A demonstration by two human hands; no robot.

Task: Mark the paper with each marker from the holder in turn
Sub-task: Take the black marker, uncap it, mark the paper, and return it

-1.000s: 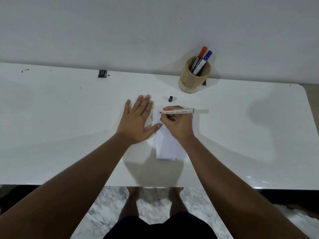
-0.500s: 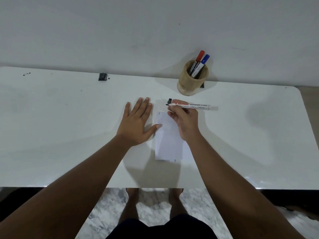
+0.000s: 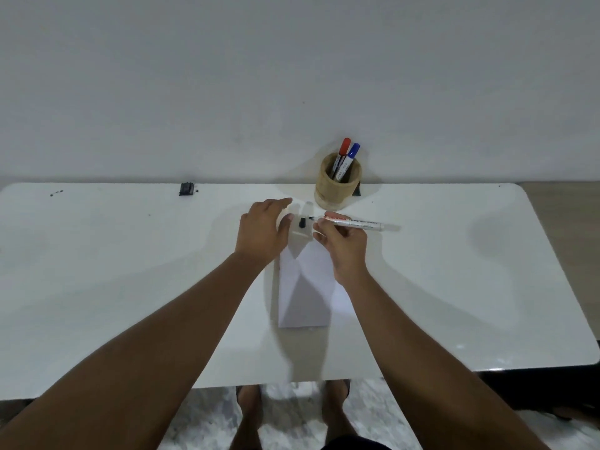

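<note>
Moved since a moment ago: left hand (image 3: 263, 230) has lifted off its flat, spread rest beside the paper and gone forward toward the black cap; the right hand's marker has come off the paper's top edge.
Far-left marks: a few small dark specks (image 3: 56, 192) sit on the worktop (image 3: 113, 271) near its back edge.
Black clip: a small dark object (image 3: 186, 189) lies at the back edge, well apart from the hands.
Left hand: fingers loosely curved and released, grasping nothing, thumb pointing toward the cap; whether it touches the worktop I cannot tell.
Black cap (image 3: 302, 223): it stands on the worktop just beyond the paper's top edge, between the thumb of the left hand and the marker tip.
Paper (image 3: 305, 287): a white creased sheet lies flat between the two forearms, its near edge short of the worktop's front edge.
Right hand (image 3: 342, 246): closed around the white marker (image 3: 352, 223) near its writing end, fingers pinching the barrel.
Marker in hand: uncapped, lying nearly level, dark tip pointing left at the cap, tail pointing right; it is above the worktop, beyond the paper.
Holder (image 3: 337, 185): a wooden cup stands near the back edge, just beyond the right hand.
Markers in holder: a red-capped marker (image 3: 344, 147) and a blue-capped marker (image 3: 352, 152) lean together, caps up.
</note>
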